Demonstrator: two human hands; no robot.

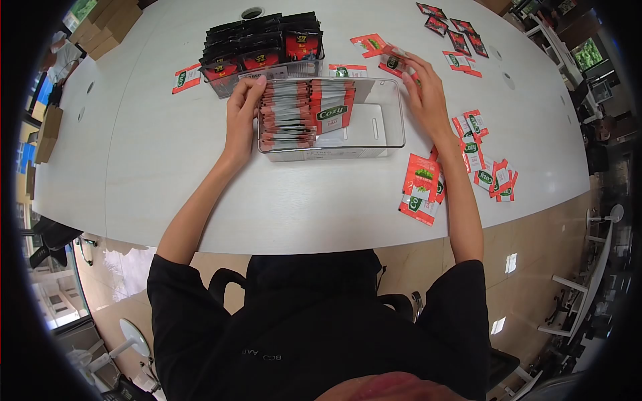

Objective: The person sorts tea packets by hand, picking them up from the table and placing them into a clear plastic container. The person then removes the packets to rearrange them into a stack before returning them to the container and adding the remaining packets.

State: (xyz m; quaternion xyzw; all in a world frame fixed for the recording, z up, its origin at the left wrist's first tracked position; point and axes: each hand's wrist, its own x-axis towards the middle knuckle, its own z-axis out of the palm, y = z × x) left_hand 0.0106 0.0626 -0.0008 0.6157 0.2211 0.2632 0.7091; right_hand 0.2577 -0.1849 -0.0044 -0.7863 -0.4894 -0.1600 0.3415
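Observation:
A clear plastic bin (384, 134) stands on the white table in front of me, its left part filled with rows of red Cozy sachets (287, 113). One sachet (332, 113) in it faces up, and the bin's right part shows bare plastic. My left hand (245, 107) holds the bin's left rim, fingers curled at the far corner. Beyond the bin's right end, my right hand (424, 90) has its fingers closed over a red sachet (393, 64); its fingertips partly hide the sachet.
Behind stands a second clear bin of black sachets (261, 43). Loose Cozy sachets lie near the right forearm (422, 184), farther right (472, 150) and at the left (186, 79). Loose black sachets (459, 41) lie at the back right. Cardboard boxes (110, 27) are at the far left.

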